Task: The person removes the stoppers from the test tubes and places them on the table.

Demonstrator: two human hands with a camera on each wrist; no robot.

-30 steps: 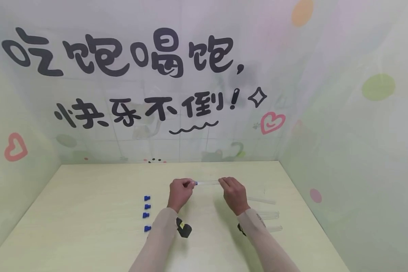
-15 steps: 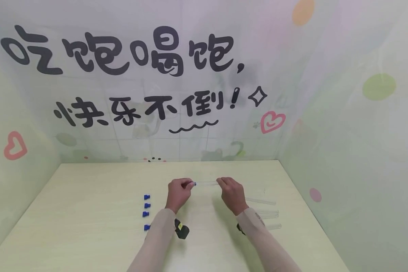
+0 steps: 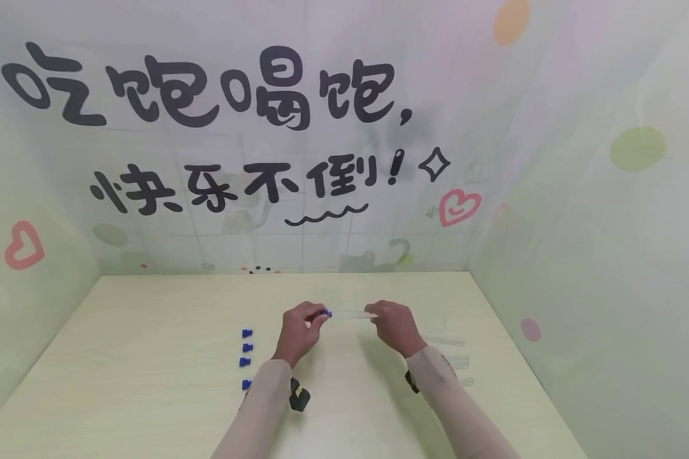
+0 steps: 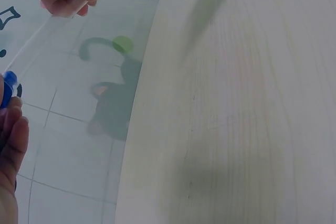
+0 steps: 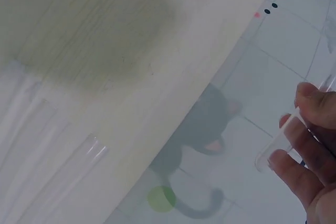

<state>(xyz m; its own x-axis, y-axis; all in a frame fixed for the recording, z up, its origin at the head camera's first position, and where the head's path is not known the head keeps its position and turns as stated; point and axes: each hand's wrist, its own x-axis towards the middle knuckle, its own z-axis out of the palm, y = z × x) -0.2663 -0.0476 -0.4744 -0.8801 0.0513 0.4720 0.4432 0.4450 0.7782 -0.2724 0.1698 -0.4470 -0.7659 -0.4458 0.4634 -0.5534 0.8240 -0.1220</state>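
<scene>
Over the middle of the table, my left hand (image 3: 300,328) pinches a blue cap (image 3: 325,313) between thumb and fingers. My right hand (image 3: 396,325) holds a clear test tube (image 3: 353,315), which lies roughly level between the two hands. In the left wrist view, the narrow end of the blue cap (image 4: 10,78) is right at the tube's near end. The right wrist view shows the rounded far end of the test tube (image 5: 262,162) sticking out past the fingers of my right hand (image 5: 310,145).
Several blue caps (image 3: 247,347) stand in a column on the table left of my left forearm. More clear tubes (image 3: 448,341) lie to the right, partly behind my right arm. A printed wall sheet (image 3: 298,248) closes off the table's back edge, and side walls flank it.
More of the blue cap shows at my left fingertips, and both hands have shifted slightly. The fingers of my right hand have moved on the tube. The caps and tubes on the table stay put.
</scene>
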